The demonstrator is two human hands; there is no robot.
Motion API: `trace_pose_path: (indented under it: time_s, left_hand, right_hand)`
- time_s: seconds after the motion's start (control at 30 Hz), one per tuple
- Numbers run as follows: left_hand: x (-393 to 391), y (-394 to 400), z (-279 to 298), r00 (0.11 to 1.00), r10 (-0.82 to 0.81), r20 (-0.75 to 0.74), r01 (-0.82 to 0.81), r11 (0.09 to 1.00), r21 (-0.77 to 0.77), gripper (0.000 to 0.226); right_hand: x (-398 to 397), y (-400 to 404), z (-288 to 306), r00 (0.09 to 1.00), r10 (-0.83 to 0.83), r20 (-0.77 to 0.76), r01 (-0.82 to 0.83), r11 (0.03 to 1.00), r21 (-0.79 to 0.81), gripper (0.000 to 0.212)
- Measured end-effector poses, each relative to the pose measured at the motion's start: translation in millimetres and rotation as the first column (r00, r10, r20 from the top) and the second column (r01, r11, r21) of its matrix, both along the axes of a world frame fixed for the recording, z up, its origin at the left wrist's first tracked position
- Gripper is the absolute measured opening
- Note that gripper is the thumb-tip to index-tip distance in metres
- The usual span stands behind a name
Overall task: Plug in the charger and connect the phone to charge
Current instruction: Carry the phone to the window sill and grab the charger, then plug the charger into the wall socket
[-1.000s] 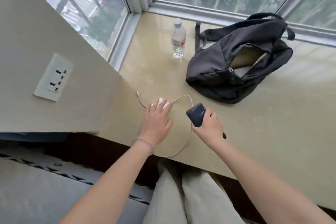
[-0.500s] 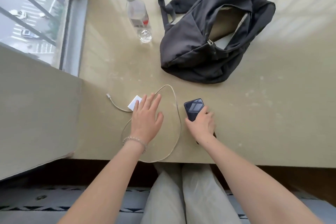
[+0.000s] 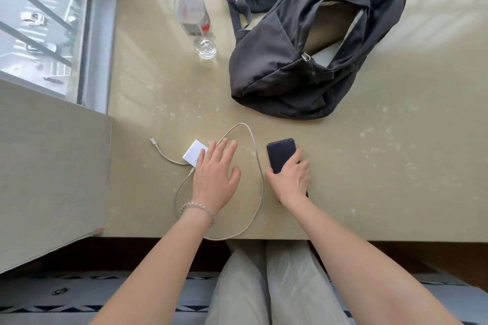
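Observation:
A white charger block (image 3: 194, 153) lies on the beige sill (image 3: 369, 166), with its white cable (image 3: 260, 166) looping around toward the front edge and ending in a free plug (image 3: 152, 140) to the left. My left hand (image 3: 215, 175) hovers flat over the charger's right side, fingers spread, holding nothing. A dark phone (image 3: 280, 153) lies face up to the right of the cable loop. My right hand (image 3: 290, 179) rests on the phone's near end and grips it against the sill. The wall socket is out of view.
A clear water bottle (image 3: 194, 18) stands at the back. An open black backpack (image 3: 311, 47) lies at the back right. A beige wall panel (image 3: 52, 171) bounds the left side. My knees (image 3: 264, 285) are below the sill's front edge.
The view has tilted down, and the wall socket has left the frame. My right hand has brought the phone down from a lifted, tilted pose to flat on the sill. My left hand stays over the charger.

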State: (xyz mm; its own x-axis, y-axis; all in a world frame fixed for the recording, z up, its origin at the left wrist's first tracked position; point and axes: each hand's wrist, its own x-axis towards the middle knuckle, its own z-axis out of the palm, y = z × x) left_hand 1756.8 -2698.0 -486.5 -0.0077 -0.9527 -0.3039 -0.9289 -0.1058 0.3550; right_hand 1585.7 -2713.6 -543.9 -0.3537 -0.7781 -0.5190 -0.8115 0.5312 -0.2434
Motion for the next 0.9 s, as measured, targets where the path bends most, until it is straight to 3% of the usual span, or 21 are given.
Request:
trace_pose_path:
  time_s: [0.17,0.33,0.53,0.73,0.9]
  left_hand:
    - [-1.2,0.3,2.4,1.0,0.001,-0.003,-0.001,1.0,0.003,0.058]
    - [-1.2,3.0,2.9,1.0,-0.005,0.004,0.005,1.0,0.011,0.058]
    - [6.6,5.0,12.9,0.999,0.03,0.01,-0.03,1.0,0.001,0.058]
    - [27.9,8.2,31.5,0.991,0.136,0.016,-0.135,0.989,-0.057,0.057]
    - [55.2,22.7,44.1,0.949,0.313,-0.021,-0.314,0.949,-0.041,0.058]
  right_hand:
    - [1.8,2.2,1.6,0.999,-0.032,-0.009,0.032,0.999,-0.038,0.081]
    - [3.8,1.1,5.2,0.993,0.021,-0.113,-0.027,0.999,-0.045,0.065]
    - [1.3,-10.8,22.6,0.996,0.054,-0.071,-0.06,0.995,-0.081,0.074]
    - [15.3,-37.1,62.1,0.956,0.288,-0.057,-0.292,0.913,-0.286,0.064]
    - [60.4,-53.4,88.8,0.865,0.496,-0.08,-0.482,0.774,-0.412,0.064]
